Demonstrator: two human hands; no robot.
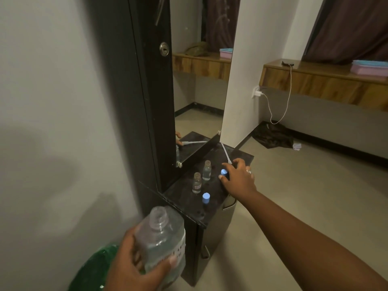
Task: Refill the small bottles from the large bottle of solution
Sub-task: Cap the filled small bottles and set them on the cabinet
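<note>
Left hand (pixel 134 263), low in the view, wraps its fingers around a large clear bottle (pixel 162 240), uncapped and tilted. Further right, on a dark cabinet top (pixel 189 208), stand two small open bottles (pixel 197 183) and (pixel 207 170), upright, near each other. A blue cap (pixel 206 198) sits just in front. Right hand (pixel 238 177) reaches over the top, fingers curled around a second blue cap (pixel 224 172).

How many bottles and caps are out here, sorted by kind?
Large bottle, uncapped, held in the left hand: 1
Small open bottles on the dark top: 2, nearer bottle and farther bottle
Blue caps: 2, one standing free, one at the right hand
Total: 5
</note>
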